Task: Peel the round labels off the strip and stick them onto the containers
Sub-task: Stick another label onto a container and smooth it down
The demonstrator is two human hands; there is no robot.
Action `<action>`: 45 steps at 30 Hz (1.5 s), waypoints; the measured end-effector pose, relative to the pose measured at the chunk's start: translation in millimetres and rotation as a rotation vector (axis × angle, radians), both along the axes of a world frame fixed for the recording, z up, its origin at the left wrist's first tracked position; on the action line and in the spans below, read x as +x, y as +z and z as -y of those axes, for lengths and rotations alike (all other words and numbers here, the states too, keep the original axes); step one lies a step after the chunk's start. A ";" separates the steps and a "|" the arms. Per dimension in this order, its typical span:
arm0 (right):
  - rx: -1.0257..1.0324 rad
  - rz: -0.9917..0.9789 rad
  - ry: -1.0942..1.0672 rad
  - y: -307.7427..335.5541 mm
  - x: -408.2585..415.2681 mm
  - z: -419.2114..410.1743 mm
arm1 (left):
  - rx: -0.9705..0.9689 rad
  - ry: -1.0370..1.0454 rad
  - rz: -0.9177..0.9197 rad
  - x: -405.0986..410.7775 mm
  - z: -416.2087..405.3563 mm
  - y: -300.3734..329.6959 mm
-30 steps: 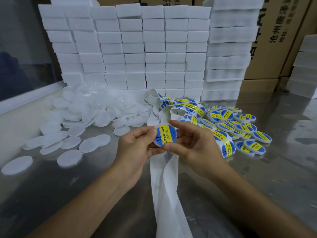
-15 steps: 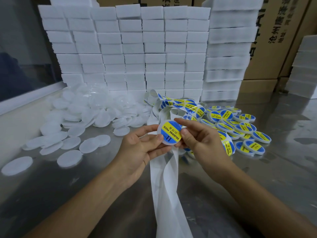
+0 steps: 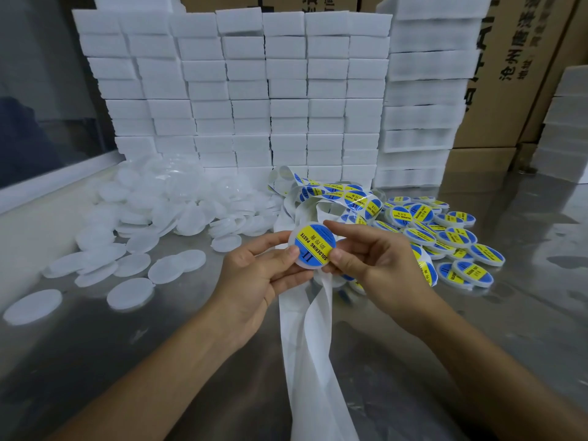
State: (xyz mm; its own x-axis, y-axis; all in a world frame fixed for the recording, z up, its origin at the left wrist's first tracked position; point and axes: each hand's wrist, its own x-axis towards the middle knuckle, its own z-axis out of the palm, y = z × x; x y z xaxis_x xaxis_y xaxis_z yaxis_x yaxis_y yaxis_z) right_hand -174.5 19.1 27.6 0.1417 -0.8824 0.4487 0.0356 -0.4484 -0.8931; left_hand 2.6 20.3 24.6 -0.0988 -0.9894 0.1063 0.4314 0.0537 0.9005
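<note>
The round label now sits flat on the white container (image 3: pixel 313 246), not half-stuck like before. Both hands hold it: left hand (image 3: pixel 254 278) pinches its edge, right hand (image 3: pixel 378 259) presses. Labelled pile (image 3: pixel 445 237) lies right of it.

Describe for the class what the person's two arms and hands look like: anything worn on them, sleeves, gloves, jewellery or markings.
Both forearms are bare up to the bottom edge of the picture; no sleeve shows. The left hand and the right hand wear no gloves. No ring, watch, bracelet or marking shows on either one. The fingernails that show are short and unpainted.
</note>
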 end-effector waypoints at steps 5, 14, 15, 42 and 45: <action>-0.006 -0.022 -0.022 -1.5 0.4 -0.4 | -0.015 0.015 0.032 -0.8 -0.2 -0.4; -0.099 -0.166 -0.120 -4.6 3.1 0.7 | 0.000 0.118 0.148 -2.9 -1.8 1.6; -0.114 -0.186 -0.129 -5.2 3.0 0.2 | 0.000 0.114 0.155 -3.5 -2.4 1.5; -0.003 -0.597 -1.011 -31.5 -103.2 69.9 | -0.154 0.178 0.718 -23.9 -3.3 -30.4; 0.089 -0.583 -1.057 -36.1 -107.9 72.9 | -0.049 0.116 0.633 -20.2 -3.3 -28.3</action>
